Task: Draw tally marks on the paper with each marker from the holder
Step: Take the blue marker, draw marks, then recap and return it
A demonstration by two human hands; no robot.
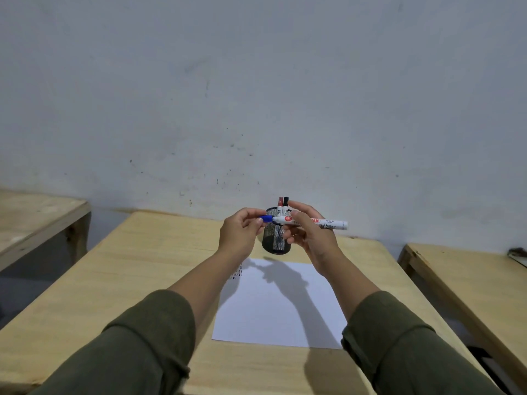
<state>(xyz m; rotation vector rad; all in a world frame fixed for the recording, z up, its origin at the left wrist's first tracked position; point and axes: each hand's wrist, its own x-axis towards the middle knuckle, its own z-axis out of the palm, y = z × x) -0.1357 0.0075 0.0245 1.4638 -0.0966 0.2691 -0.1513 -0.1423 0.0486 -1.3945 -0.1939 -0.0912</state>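
Note:
I hold a white marker point(328, 223) level in the air above the table, its barrel gripped by my right hand point(310, 235). My left hand point(241, 232) pinches its blue cap point(266, 218) at the left end. Just behind my hands stands a black mesh holder point(273, 240) with a red-capped marker point(280, 205) and a black-capped marker point(285, 204) upright in it. A white sheet of paper point(279, 309) lies flat in front of the holder, with a few rows of dark tally marks point(236, 273) at its far left corner, partly hidden by my left forearm.
The paper and holder rest on a light wooden table point(114, 280). Another wooden table point(37, 218) stands to the left and a third point(470, 275) to the right, with gaps between. A grey wall rises right behind.

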